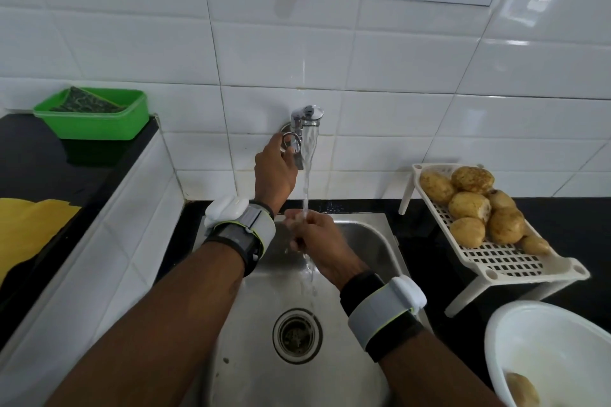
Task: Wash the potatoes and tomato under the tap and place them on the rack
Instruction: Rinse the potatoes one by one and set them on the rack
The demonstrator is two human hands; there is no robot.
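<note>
Water runs from the chrome tap (305,122) into the steel sink (373,241). My left hand (276,172) grips the tap handle (292,142) at the wall. Under the stream, my right hand (319,236) has its fingers curled round a small pale potato (297,217), which is mostly hidden by them. Several washed potatoes (476,205) lie on the white perforated rack (509,261) to the right of the sink. One more potato (522,390) sits in the white bowl (542,334) at the lower right. No tomato is in view.
A green tub (96,119) holding a scrub pad stands on the raised black counter (49,162) at the left, with a yellow cloth (29,231) nearer me. The sink drain (297,335) lies below my arms. White wall tiles back the sink.
</note>
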